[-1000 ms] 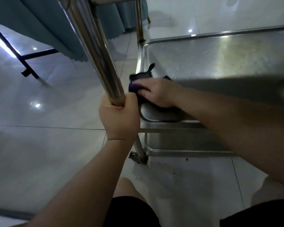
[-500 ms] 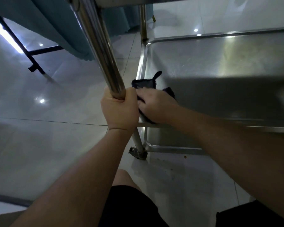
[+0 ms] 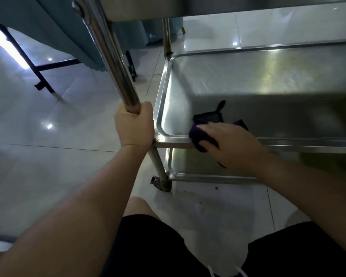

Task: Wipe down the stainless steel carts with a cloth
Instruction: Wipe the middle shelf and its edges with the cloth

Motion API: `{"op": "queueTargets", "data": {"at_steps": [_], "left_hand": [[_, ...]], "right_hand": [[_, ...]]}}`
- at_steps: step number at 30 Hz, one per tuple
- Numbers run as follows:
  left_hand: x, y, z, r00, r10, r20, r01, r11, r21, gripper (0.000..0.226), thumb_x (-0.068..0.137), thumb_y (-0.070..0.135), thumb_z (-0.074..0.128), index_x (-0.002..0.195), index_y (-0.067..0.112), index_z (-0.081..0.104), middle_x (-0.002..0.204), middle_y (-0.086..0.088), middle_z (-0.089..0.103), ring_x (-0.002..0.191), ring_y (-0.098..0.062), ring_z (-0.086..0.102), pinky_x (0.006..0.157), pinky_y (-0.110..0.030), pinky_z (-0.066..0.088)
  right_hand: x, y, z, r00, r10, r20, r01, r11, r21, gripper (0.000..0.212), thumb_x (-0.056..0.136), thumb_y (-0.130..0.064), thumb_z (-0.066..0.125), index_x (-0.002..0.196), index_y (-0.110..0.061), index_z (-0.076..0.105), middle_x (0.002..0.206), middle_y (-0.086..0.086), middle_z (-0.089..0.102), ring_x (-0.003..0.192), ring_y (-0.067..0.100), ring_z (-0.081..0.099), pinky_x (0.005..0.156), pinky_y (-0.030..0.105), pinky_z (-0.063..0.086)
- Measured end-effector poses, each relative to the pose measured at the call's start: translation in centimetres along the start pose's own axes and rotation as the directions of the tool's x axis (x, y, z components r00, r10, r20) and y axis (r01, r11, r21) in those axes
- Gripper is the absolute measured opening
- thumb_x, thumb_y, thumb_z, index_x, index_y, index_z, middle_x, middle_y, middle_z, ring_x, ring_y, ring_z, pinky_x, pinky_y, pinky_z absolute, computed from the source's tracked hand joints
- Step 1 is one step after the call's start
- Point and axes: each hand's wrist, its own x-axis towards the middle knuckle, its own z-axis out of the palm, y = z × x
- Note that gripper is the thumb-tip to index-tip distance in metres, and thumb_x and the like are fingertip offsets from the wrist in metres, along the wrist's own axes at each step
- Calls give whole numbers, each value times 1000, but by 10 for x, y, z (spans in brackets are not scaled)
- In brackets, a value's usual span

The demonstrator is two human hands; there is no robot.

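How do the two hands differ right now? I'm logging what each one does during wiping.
The left hand is curled in a fist round the cart's upright post; the right hand lies flatter, pressing the dark cloth on the shelf rim. Left holds bare steel, right holds fabric. Both touch the same cart.

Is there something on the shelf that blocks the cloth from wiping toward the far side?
Nothing visible does. The right hand presses the cloth at the shelf's near left corner, and the steel beyond looks bare. The left hand grips the post, outside the shelf.
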Motion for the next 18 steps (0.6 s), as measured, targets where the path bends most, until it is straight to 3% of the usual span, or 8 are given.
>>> {"op": "queueTargets", "data": {"at_steps": [2, 5, 10, 12, 16, 18], "left_hand": [[-1, 1, 1, 1000, -1, -9, 0, 1000, -16, 18, 73, 33, 61, 80, 20, 50, 72, -26, 59, 60, -24, 56, 54, -38, 50], [-1, 2, 0, 1000, 26, -10, -27, 999, -30, 16, 76, 30, 61, 79, 22, 48, 71, -25, 57, 59, -24, 57, 52, -34, 50], [-2, 5, -4, 999, 23, 41, -23, 1000, -16, 12, 80, 25, 62, 81, 21, 50, 77, -27, 60, 63, -26, 59, 55, -37, 55], [-2, 5, -5, 999, 14, 50, -15, 1000, 8, 12, 82, 24, 62, 85, 19, 53, 81, -27, 64, 61, -20, 64, 54, -30, 56], [-4, 7, -5, 999, -2, 45, 0, 999, 36, 11, 83, 26, 61, 87, 21, 54, 68, 0, 66, 62, -12, 70, 52, -21, 55], [-5, 9, -5, 999, -25, 33, 23, 998, 55, 10, 82, 29, 60, 87, 24, 54, 67, 2, 67, 68, -16, 73, 51, -22, 55]], "right_hand": [[0, 3, 3, 993, 110, -52, -111, 994, -12, 53, 102, -54, 35, 145, -29, 53, 141, 1, 64, 136, 21, 54, 109, 40, 46], [29, -30, 18, 971, 206, -118, -209, 978, -12, 42, 102, -45, 42, 132, -24, 61, 129, 4, 68, 128, 30, 58, 98, 42, 49], [68, -90, 38, 996, 40, -79, -34, 997, 75, 25, 101, -41, 45, 113, -29, 63, 109, -7, 71, 113, 22, 61, 86, 42, 51], [62, -83, 34, 997, -29, -75, 34, 997, 63, 24, 100, -43, 50, 115, -29, 62, 103, -8, 69, 100, 17, 63, 81, 42, 53], [24, -44, 21, 991, -130, -20, 129, 991, -33, 48, 99, -52, 55, 141, -30, 54, 122, -10, 69, 109, 15, 63, 93, 38, 51], [4, -17, 13, 994, -104, -32, 102, 993, -66, 52, 99, -52, 56, 146, -30, 50, 129, -9, 67, 115, 16, 62, 99, 38, 49]]}}
